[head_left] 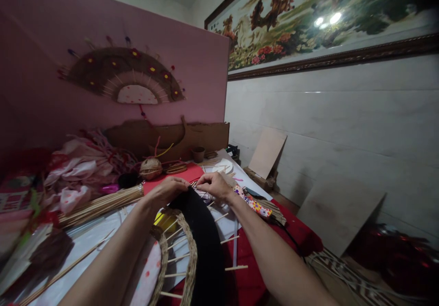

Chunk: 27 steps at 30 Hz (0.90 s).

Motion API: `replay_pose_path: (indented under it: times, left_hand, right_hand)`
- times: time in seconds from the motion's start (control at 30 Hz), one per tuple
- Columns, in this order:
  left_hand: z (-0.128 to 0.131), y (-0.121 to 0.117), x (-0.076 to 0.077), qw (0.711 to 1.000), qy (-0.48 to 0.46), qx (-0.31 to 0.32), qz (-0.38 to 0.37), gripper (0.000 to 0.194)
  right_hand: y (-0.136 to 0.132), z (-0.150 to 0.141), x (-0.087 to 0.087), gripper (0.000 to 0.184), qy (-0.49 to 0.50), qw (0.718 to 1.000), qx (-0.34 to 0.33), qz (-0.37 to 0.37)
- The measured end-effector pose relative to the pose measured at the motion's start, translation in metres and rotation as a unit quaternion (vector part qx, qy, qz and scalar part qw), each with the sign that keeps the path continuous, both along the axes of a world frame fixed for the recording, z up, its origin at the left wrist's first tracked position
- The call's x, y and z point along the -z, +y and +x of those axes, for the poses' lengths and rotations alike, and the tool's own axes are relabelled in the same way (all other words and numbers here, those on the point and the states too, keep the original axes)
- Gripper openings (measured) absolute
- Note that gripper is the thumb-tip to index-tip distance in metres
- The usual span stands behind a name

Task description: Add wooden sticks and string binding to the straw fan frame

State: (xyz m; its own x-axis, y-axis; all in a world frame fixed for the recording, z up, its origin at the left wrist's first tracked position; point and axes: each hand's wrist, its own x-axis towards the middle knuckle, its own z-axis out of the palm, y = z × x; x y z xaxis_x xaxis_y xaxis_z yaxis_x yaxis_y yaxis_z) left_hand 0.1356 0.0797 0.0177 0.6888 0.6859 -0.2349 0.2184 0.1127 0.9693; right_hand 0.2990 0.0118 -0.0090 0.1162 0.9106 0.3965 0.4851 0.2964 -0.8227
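A half-made craft fan lies before me, with a black curved band [207, 246], braided straw trim [191, 251], thin wooden sticks [178, 257] and a white red-dotted cloth centre [149, 269]. Stick ends jut out past the band's outer edge. My left hand [171, 190] is closed at the far end of the black band, fingertips pinching its edge. Just to its right, my right hand [216, 186] has its fingers pressed together beside that same end. Whatever lies between the right fingertips is too small to make out.
A finished fan [126, 75] hangs on the pink board. Behind my hands are a twine ball [151, 169], a bundle of sticks [103, 201], red paper [181, 173] and a small pot [198, 154]. Pink cloth [78, 169] is heaped left; flowered fabric [255, 204] lies right.
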Motion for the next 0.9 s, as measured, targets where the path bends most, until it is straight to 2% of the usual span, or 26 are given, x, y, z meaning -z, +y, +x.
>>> replay_pose_path:
  times: [0.33,0.6,0.77,0.9]
  left_hand:
    - [0.0008,0.0025,0.0022,1.000,0.008,-0.002,0.002,0.007]
    - [0.0003,0.0031,0.0032,1.000,0.022,-0.011,0.014,0.013]
    - [0.0048,0.0050,0.0062,0.997,0.052,-0.049,0.028,0.018]
    - [0.0064,0.0029,0.0057,0.996,0.060,-0.059,0.022,0.015]
  right_hand:
    - [-0.0050,-0.0035,-0.0043,0.006,0.034,0.999,-0.033,-0.015]
    - [-0.0056,-0.0045,-0.0047,0.007,0.062,0.997,-0.053,-0.015]
    - [-0.0036,-0.0047,-0.0023,0.006,0.074,0.995,-0.060,-0.011]
    - [-0.0008,-0.0034,0.0008,0.006,0.075,0.995,-0.063,-0.013]
